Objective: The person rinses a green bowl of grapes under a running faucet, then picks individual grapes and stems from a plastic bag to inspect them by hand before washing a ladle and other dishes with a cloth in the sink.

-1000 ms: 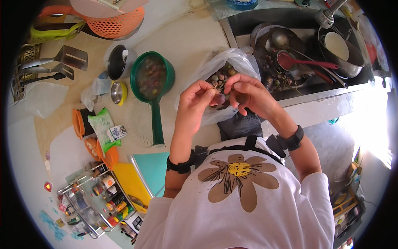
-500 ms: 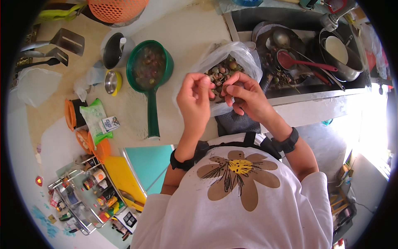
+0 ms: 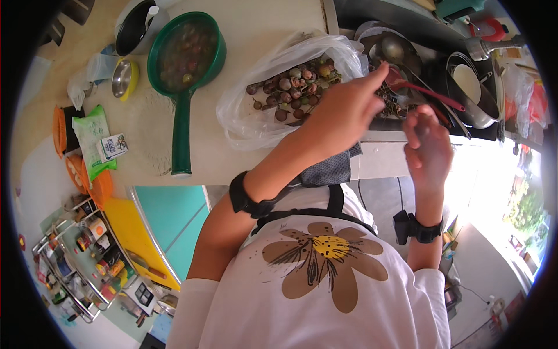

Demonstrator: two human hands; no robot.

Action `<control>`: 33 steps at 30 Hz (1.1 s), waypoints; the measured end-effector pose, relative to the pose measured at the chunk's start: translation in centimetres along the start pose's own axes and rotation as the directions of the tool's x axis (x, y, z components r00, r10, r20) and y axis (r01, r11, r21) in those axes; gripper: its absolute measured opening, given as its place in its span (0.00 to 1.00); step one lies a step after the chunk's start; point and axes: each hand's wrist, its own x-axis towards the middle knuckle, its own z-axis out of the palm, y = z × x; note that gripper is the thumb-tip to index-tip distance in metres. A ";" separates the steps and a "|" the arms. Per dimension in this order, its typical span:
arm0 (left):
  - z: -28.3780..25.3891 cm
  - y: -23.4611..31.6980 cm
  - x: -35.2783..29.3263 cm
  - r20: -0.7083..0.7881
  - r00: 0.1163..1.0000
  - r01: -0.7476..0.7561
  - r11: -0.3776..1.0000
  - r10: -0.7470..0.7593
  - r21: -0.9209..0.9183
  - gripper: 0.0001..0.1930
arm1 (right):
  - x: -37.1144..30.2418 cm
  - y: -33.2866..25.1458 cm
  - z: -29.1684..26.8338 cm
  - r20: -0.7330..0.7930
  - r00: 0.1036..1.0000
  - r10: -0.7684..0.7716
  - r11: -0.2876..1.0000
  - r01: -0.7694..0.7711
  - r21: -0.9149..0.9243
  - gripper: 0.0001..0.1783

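My left hand [image 3: 349, 110] reaches across to the right, over the edge of the sink. Its index finger is stretched out and its thumb looks apart from it, slightly blurred; I see nothing held. To its right, my right hand [image 3: 430, 154] is raised with curled fingers, smeared by motion; whatever lies in them I cannot make out. A clear plastic bag [image 3: 241, 119] lies spread on the counter, with loose purple and greenish grapes [image 3: 285, 84] inside. My left forearm passes close to the bag. Left of it stands a green dipper [image 3: 183, 131], with grapes in cloudy liquid.
The sink [image 3: 360, 14] at the back right holds a pan, a metal ladle [image 3: 393, 49], a red ladle [image 3: 433, 96], stems and nested pots [image 3: 487, 110]. On the left are a dark pot [image 3: 132, 38], a yellow-rimmed bowl [image 3: 122, 79] and a green packet [image 3: 90, 131].
Both hands have moved right, from above the bag toward the sink, and are now farther apart. My right hand held a round grape earlier. The view has shifted, placing the counter things farther up-left.
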 end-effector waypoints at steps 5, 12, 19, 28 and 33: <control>-1.7 0.0 -1.2 -0.030 0.999 -0.035 0.973 0.043 0.230 0.20 | -0.9 -1.3 -0.1 -0.185 0.977 -0.109 0.993 0.100 -0.057 0.13; -6.9 -0.5 -9.8 -0.028 0.950 0.305 0.896 -0.313 0.322 0.13 | -1.3 -0.4 0.1 -0.407 0.912 -0.048 0.966 -0.061 -0.251 0.11; -7.8 -1.5 -12.0 -0.332 0.893 0.396 0.879 -0.303 0.265 0.07 | 1.7 2.0 2.1 -0.015 0.973 0.230 0.973 -0.230 0.004 0.22; -6.8 -2.3 -12.9 -0.157 0.987 0.092 0.858 -0.013 0.506 0.09 | 6.5 5.8 11.2 0.330 0.844 0.423 0.904 -0.420 -0.086 0.26; -7.5 -1.6 -13.4 -0.348 0.937 0.181 0.885 -0.023 0.428 0.10 | 9.6 8.1 15.3 0.285 0.816 0.502 0.854 -0.519 -0.017 0.17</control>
